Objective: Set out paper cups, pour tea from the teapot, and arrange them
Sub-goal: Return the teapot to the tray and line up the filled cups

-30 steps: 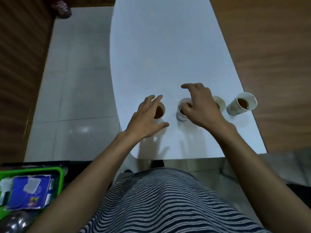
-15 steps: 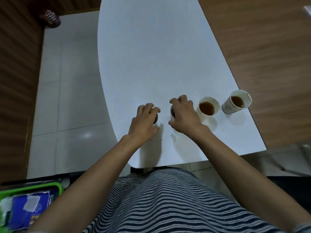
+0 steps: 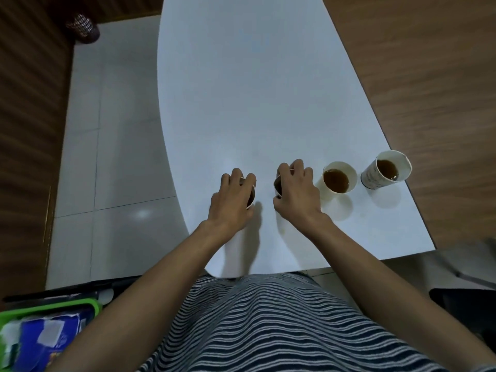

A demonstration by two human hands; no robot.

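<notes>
Several paper cups of brown tea stand in a row near the front of the white table [image 3: 255, 89]. My left hand [image 3: 232, 200] grips the leftmost cup [image 3: 251, 197] from above, hiding most of it. My right hand [image 3: 296, 193] grips the second cup [image 3: 277, 185], with only its left rim showing. To the right, a third cup [image 3: 338, 180] and a fourth cup [image 3: 386, 169] with a printed side stand free. No teapot is in view.
The table's curved left edge drops to a pale tiled floor [image 3: 112, 157]. Wood flooring [image 3: 429, 76] lies to the right. A green tray [image 3: 48, 312] with a blue packet [image 3: 45, 342] sits at the lower left. A dark patterned object [image 3: 83, 28] stands at the far left corner.
Both hands went from reaching with spread fingers to curling round the two left cups. The third cup, hidden behind my right hand before, is now uncovered.
</notes>
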